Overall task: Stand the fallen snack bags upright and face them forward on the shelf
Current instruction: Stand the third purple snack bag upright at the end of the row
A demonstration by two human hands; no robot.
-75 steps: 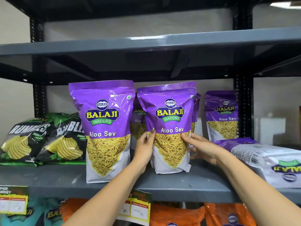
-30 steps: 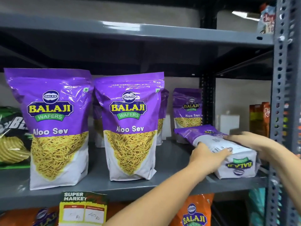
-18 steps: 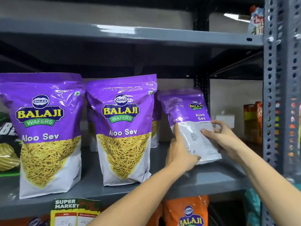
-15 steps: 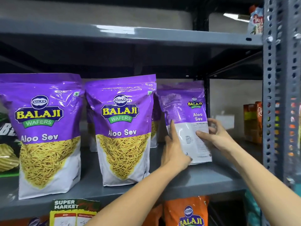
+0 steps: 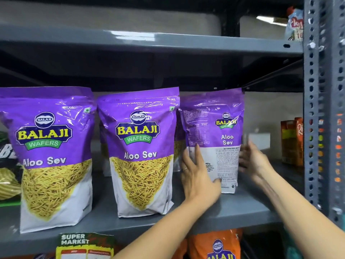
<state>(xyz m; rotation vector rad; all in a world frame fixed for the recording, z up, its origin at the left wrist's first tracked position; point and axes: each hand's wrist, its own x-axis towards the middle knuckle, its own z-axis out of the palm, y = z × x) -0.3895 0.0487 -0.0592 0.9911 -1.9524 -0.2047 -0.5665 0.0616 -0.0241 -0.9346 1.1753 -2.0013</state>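
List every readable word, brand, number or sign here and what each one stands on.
"BALAJI WAFERS Aloo Sev": left purple bag, front.
"BALAJI WAFERS Aloo Sev": middle purple bag, front.
"BALAJI", "Aloo Sev", "400g": back of the bag between the left hand and right hand; its fine print is too small.
"SUPER MARKET": shelf-edge price tag; prices blurred.
"BALAJI": orange bag below, partly cut off.
Right-side packets: unreadable.
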